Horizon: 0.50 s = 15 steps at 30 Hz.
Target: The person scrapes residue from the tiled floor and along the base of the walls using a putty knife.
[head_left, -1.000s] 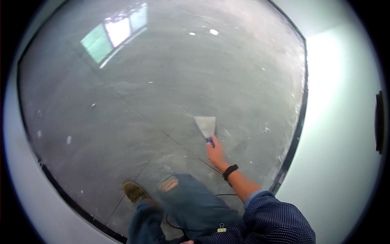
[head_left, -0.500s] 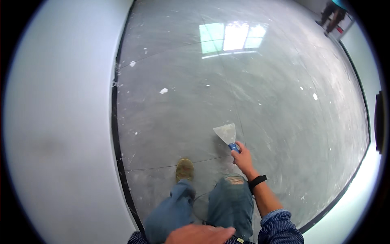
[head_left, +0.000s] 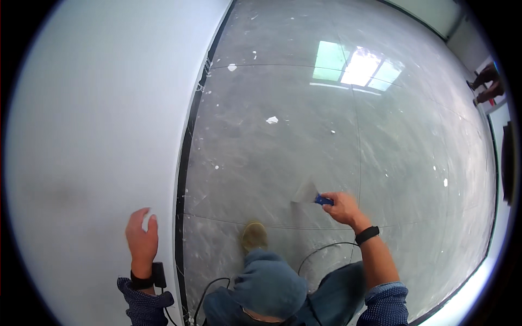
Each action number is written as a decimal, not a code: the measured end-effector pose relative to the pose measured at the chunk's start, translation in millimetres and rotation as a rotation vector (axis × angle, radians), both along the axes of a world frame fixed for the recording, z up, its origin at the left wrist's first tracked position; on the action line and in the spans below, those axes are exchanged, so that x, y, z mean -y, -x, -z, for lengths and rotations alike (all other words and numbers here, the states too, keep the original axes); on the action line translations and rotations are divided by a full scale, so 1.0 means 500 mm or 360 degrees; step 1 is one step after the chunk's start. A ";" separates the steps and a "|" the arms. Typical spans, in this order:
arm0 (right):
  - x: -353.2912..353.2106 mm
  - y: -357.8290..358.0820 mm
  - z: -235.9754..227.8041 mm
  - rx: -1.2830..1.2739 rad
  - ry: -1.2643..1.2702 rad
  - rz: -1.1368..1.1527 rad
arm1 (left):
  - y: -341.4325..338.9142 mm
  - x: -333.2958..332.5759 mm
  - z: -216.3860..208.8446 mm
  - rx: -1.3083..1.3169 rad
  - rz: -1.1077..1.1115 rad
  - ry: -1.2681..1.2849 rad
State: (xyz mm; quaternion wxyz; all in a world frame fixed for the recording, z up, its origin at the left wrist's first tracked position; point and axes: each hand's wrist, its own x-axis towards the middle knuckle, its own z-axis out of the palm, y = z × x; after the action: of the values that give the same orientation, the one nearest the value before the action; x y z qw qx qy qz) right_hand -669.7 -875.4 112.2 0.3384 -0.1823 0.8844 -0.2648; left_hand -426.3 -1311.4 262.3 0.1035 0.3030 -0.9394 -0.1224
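Observation:
My right hand [head_left: 343, 208] is closed around the blue handle of a putty knife [head_left: 306, 192]. Its wide pale blade points left, low over the grey tiled floor [head_left: 304, 157]; motion blurs it, so I cannot tell whether the edge touches. My left hand [head_left: 142, 233] is raised in front of the white wall [head_left: 109, 136], its fingers curved and thumb apart, holding nothing. Whether it touches the wall is unclear. My shoe [head_left: 254, 237] stands on the floor left of the blade.
White flecks lie about the floor, the largest a white scrap [head_left: 272, 120]. A black skirting strip [head_left: 185, 163] edges the left wall. A thin black cable [head_left: 321, 250] loops by my legs. Another person [head_left: 485, 84] is at the far right.
My left hand has moved from the lower middle out to the left wall. The putty knife has turned more sideways and come slightly nearer. The view has shifted, and my knees are bent lower.

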 end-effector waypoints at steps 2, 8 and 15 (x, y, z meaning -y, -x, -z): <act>0.043 0.005 0.025 0.0096 0.0082 0.0038 | -0.015 0.056 0.004 0.0000 0.0110 0.0496; 0.222 0.099 0.045 0.0219 0.0108 -0.0021 | -0.045 0.172 -0.023 0.0106 0.0239 0.1296; 0.594 0.114 0.127 0.0139 0.0150 -0.0389 | -0.009 0.170 -0.014 0.0363 0.0230 0.1542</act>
State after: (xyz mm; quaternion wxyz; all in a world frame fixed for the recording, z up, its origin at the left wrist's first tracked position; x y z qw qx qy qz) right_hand -726.5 -1172.4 48.9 0.3973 -0.2927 0.8266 -0.2705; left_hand -421.8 -1396.5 269.5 0.1203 0.1656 -0.9122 0.3549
